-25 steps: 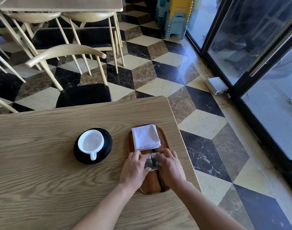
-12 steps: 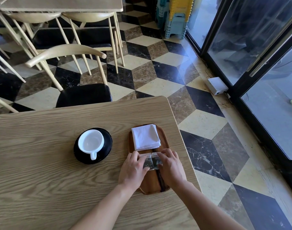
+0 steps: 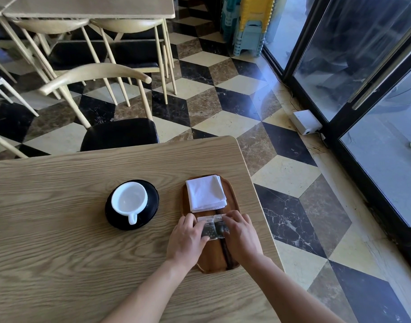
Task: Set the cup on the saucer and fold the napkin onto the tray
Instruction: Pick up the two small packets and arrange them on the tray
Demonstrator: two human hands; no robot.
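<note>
A white cup (image 3: pixel 129 200) stands on a black saucer (image 3: pixel 150 206), its handle turned toward me. To its right lies an oblong wooden tray (image 3: pixel 232 194). A white napkin (image 3: pixel 205 193), folded square, rests on the tray's far half. Just below the napkin two small dark sachets (image 3: pixel 213 227) lie side by side on the tray. My left hand (image 3: pixel 187 241) has its fingers on the left sachet, and my right hand (image 3: pixel 240 234) has its fingers on the right one. A dark slender utensil (image 3: pixel 227 255) lies on the tray's near half, partly hidden by my right hand.
The wooden table (image 3: pixel 59 252) ends just right of the tray. A chair (image 3: pixel 111 127) with a black seat stands at the far edge. Further chairs and another table are behind it, coloured stools at the back, glass doors on the right.
Both hands have shifted the two sachets slightly away from me, closer to the napkin's near edge. Cup, saucer, napkin and tray have not moved.
</note>
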